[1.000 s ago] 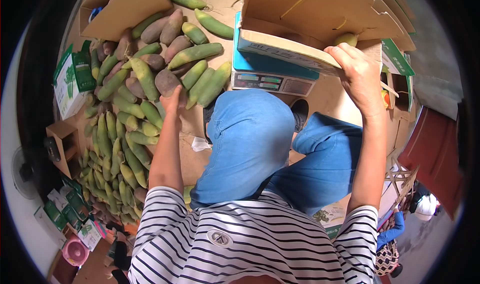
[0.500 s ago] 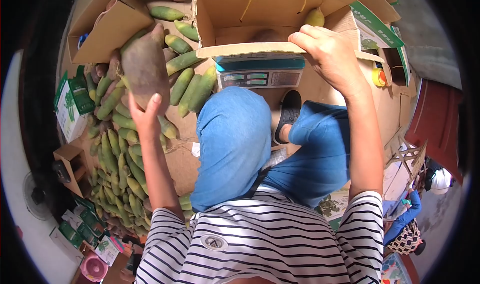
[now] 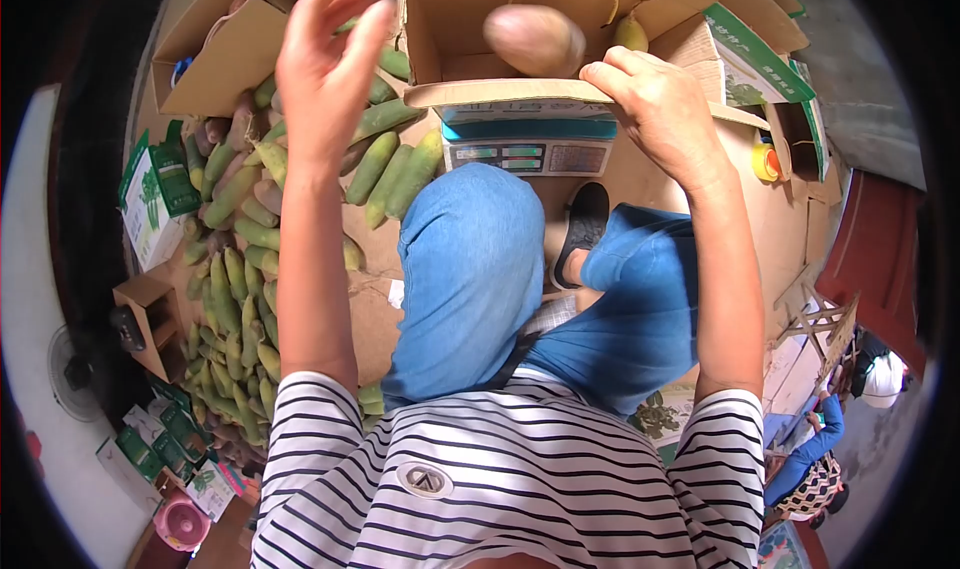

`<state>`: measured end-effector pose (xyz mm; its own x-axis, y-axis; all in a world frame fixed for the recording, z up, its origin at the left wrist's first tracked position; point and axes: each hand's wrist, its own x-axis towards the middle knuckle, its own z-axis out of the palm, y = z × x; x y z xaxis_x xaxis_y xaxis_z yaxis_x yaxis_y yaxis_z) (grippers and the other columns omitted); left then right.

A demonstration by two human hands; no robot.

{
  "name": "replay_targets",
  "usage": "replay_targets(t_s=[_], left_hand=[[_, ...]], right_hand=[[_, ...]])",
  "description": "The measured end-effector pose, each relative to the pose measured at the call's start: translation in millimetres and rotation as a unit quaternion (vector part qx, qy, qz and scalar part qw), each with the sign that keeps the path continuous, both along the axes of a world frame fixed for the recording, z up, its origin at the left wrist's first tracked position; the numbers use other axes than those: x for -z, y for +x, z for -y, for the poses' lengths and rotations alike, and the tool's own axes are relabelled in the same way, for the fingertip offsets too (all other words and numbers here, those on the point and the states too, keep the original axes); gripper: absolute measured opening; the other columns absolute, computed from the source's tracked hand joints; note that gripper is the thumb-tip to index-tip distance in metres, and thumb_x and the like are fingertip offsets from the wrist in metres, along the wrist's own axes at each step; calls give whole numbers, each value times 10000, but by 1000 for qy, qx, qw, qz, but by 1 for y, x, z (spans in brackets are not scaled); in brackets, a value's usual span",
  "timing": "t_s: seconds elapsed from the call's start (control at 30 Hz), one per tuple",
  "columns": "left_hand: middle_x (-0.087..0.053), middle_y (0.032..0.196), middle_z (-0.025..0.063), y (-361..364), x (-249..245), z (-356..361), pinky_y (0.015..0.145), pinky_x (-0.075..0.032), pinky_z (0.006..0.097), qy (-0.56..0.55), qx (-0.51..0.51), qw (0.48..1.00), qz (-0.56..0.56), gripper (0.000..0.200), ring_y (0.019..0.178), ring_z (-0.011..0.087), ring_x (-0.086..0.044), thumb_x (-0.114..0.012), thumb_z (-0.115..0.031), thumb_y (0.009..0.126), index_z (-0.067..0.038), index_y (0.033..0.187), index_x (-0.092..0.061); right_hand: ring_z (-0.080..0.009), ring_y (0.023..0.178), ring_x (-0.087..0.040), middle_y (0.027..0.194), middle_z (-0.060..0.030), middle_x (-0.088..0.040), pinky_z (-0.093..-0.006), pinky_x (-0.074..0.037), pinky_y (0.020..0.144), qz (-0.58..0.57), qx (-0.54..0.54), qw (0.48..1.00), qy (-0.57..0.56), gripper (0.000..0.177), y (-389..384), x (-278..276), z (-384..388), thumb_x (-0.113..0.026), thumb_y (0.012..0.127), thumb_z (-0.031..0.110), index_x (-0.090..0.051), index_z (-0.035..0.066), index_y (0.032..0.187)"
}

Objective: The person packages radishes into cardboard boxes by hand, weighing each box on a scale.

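Two radishes show in the cardboard box (image 3: pixel 500 93) before me: a purple radish (image 3: pixel 535 41), blurred, above the bottom or on it, I cannot tell which, and a smaller green radish (image 3: pixel 631 35) in the far right part. My right hand (image 3: pixel 655 104) has its fingers curled over the box's near edge, gripping it. My left hand (image 3: pixel 325 74) is raised beside the box's left end, fingers spread and blurred, holding nothing that I can make out. Just below the near edge, the scale (image 3: pixel 530 156) shows its buttons and displays. To my left a heap of radishes (image 3: pixel 230 299) spreads over the floor, and a roll of tape (image 3: pixel 766 163) lies to my right. I judge the step in hand to be putting the purple radish into the box. Any next move calls for a steady grip on that edge and for my left fingers to keep clear of it.
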<state>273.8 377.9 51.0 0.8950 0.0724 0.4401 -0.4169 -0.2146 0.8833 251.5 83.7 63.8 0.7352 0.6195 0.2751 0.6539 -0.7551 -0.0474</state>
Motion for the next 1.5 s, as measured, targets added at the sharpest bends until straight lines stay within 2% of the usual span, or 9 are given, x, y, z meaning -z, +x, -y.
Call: replay_targets(t_s=[0.1, 0.23, 0.4, 0.6, 0.7, 0.87, 1.07, 1.2, 1.5], left_hand=[[-648, 1068, 116, -20, 74, -55, 853, -516, 321, 90, -93, 986, -109, 365, 981, 192, -628, -719, -209, 869, -10, 1148, -594], [-597, 1072, 219, -78, 210, -87, 859, -510, 439, 484, -21, 845, -224, 499, 986, 381, -613, -738, -290, 806, -6, 1169, -546], [-561, 1141, 237, -128, 276, -55, 879, -506, 451, 430, -20, 778, -457, 637, 1061, 392, -588, -784, -301, 757, -7, 1242, -494], [-623, 1050, 210, -145, 330, -63, 783, -536, 402, 328, -78, 869, -362, 685, 929, 348, -655, -818, -311, 725, 34, 1227, -505], [-660, 948, 130, -146, 274, -64, 677, -529, 315, 33, -48, 815, -577, 696, 768, 224, -662, -831, -345, 729, 53, 1215, -532], [-665, 975, 82, -167, 219, -71, 655, -495, 241, -135, -140, 865, -462, 560, 721, 127, -617, -814, -258, 780, 46, 1185, -575], [-613, 1136, 113, -95, 59, -51, 904, -475, 303, 70, -182, 973, -121, 578, 1031, 176, -584, -769, -146, 817, 37, 1297, -505], [-611, 1164, 110, -40, -22, -19, 880, -495, 321, 164, -93, 978, 83, 652, 995, 198, -624, -809, -101, 710, -5, 1289, -524], [-599, 1171, 219, 30, -42, 53, 975, -445, 383, 249, 178, 948, 88, 639, 1120, 324, -578, -772, -249, 738, 31, 1257, -525]], right_hand=[[-260, 818, -616, 811, -62, -550, -389, -522, 665, -24, 10, 1000, 1, 221, 0, 0, 2, -619, 680, 16, -548, 100, 872], [-273, 799, -607, 808, -68, -543, -398, -505, 652, -30, 9, 1000, -2, 212, 6, -2, -4, -613, 679, 6, -546, 96, 859], [-275, 809, -601, 805, -73, -539, -400, -500, 683, -35, 10, 999, 7, 225, 6, -2, -5, -621, 672, 11, -562, 92, 874], [-270, 834, -597, 813, -73, -544, -392, -501, 706, -36, 16, 999, 0, 225, 7, -4, -8, -616, 678, 11, -567, 88, 883], [-268, 841, -603, 826, -73, -551, -384, -512, 718, -37, 29, 999, -16, 220, 6, -3, -8, -613, 685, 18, -566, 90, 887], [-277, 882, -609, 865, -75, -568, -396, -495, 720, -34, 27, 999, -2, 261, 4, -1, -7, -621, 728, 0, -605, 82, 976], [-267, 870, -628, 853, -77, -577, -384, -536, 727, 1, 21, 1000, -8, 207, 5, 4, -6, -626, 701, 30, -569, 91, 891], [-263, 874, -628, 853, -72, -589, -387, -536, 734, -16, 25, 999, -14, 236, 5, 1, -6, -645, 689, 30, -583, 96, 906], [-264, 883, -625, 847, -71, -589, -385, -529, 738, -7, 23, 1000, -14, 279, 4, 0, -7, -661, 659, 18, -579, 101, 913]])
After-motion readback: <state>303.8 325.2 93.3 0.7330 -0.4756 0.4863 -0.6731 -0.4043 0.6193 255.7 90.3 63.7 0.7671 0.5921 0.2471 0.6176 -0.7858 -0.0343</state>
